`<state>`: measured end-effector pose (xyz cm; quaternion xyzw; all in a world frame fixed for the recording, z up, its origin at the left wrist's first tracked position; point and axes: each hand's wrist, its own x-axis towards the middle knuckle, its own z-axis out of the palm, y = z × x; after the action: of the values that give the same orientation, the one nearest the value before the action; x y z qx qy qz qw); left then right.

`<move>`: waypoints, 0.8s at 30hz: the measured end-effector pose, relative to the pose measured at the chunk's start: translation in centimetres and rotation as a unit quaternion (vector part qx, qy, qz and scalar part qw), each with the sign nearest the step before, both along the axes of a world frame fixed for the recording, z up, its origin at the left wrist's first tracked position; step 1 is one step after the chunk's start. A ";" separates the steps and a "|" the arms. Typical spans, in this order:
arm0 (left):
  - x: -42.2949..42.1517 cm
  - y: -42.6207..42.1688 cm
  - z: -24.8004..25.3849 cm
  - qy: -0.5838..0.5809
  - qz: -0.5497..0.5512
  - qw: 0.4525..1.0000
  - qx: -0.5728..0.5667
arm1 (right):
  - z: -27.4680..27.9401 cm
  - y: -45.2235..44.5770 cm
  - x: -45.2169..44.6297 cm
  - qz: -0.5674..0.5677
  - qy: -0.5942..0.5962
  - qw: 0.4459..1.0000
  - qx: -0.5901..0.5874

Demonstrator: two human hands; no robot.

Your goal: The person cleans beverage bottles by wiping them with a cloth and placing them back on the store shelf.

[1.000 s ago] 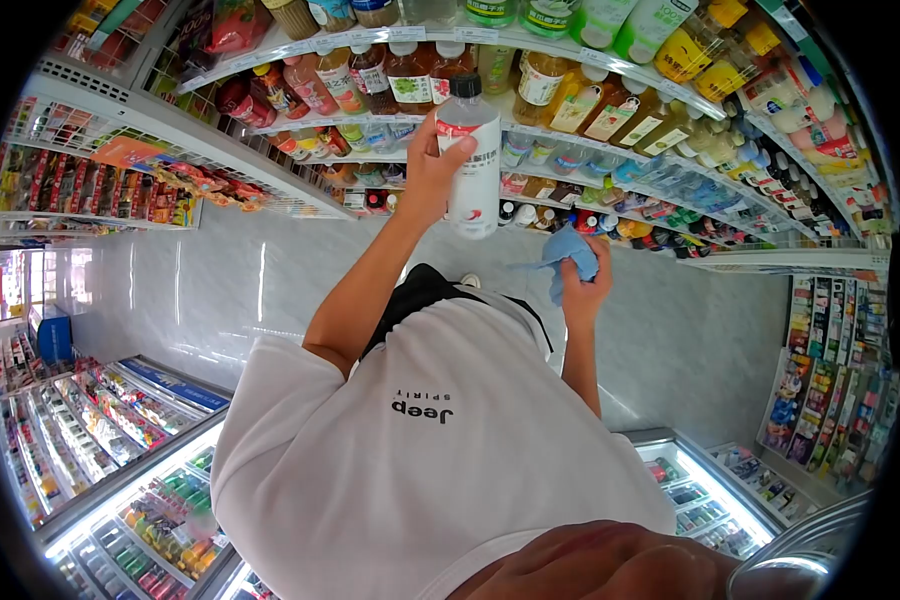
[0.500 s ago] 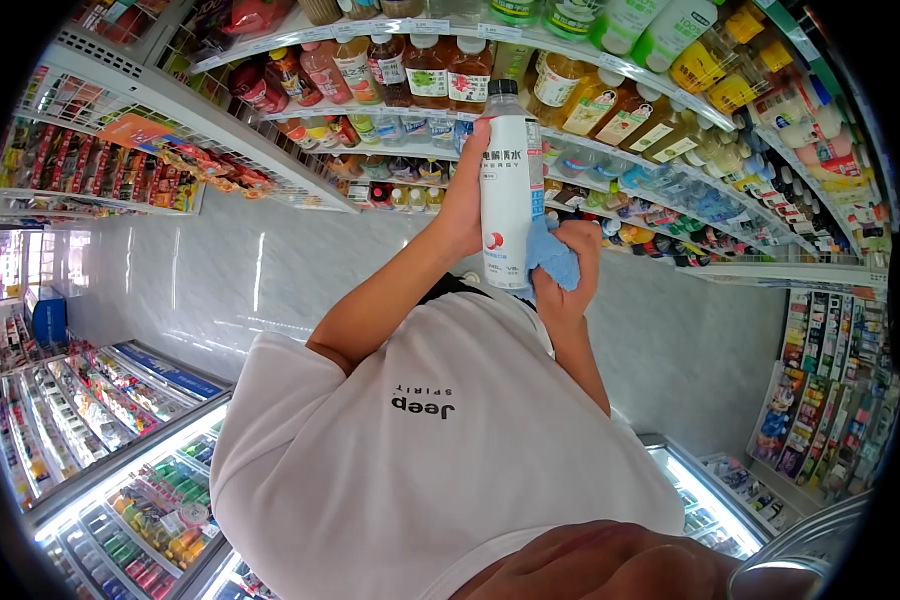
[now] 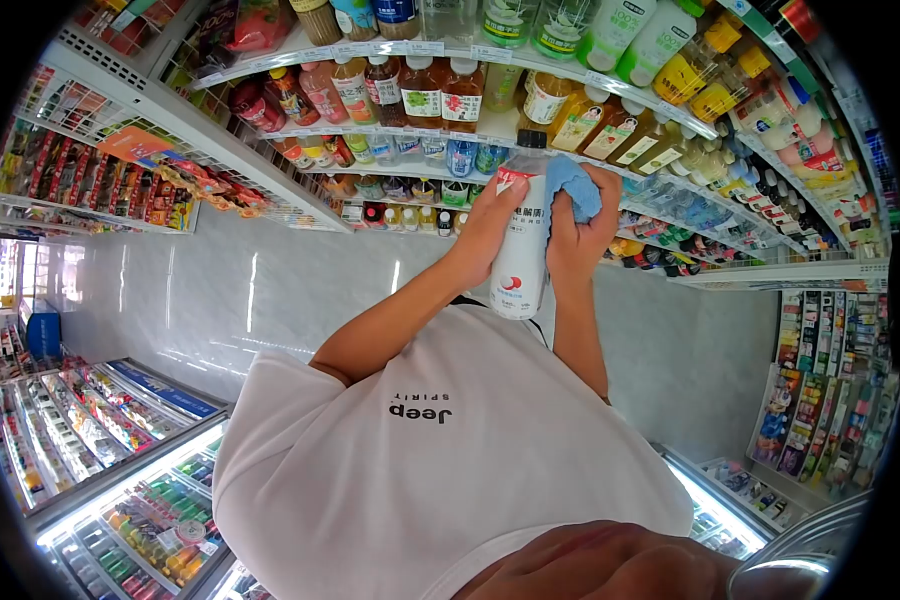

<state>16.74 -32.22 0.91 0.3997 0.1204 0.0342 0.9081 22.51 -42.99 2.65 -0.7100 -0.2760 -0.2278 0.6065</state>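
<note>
In my left hand (image 3: 482,228) is a white-labelled drink bottle (image 3: 520,262) with a dark cap, held before my chest. The fingers wrap round its left side, and it stands nearly upright with the cap toward the shelves. My right hand (image 3: 576,245) is closed on a crumpled blue cloth (image 3: 574,188), which lies against the bottle's upper right side near the shoulder. Part of the label is hidden by my left thumb.
Ahead, curved-looking shelves (image 3: 370,52) hold rows of juice and tea bottles (image 3: 422,95). Grey floor (image 3: 210,290) stretches around me. A wire rack with packets (image 3: 100,175) stands left, lit coolers (image 3: 130,480) lie behind, and stocked shelves (image 3: 820,350) stand at right.
The bottle has come lower and its top tilts right. My right hand has moved the cloth from near the bottle's base up to its shoulder. My left hand sits lower.
</note>
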 end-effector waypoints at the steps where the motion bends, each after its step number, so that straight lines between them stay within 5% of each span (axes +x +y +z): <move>1: -0.1 0.2 -0.1 -0.009 0.002 1.000 -0.018 | -0.4 0.2 0.1 0.006 0.019 1.000 0.006; 14: 0.5 4.0 2.5 -0.068 0.109 0.991 -0.028 | -3.3 -2.2 -5.1 0.097 -0.097 0.982 -0.132; 20: -0.1 4.2 2.5 -0.086 -0.014 0.990 -0.111 | -1.6 -1.8 -4.9 0.092 -0.108 0.980 -0.139; 24: -0.6 1.8 1.6 -0.129 0.020 0.991 -0.024 | -0.8 -1.5 -4.1 0.028 -0.103 0.988 -0.108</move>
<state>16.11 -30.41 2.50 0.3676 0.0110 0.1002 0.9245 18.42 -44.44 1.89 -0.7364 -0.3793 -0.2514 0.5006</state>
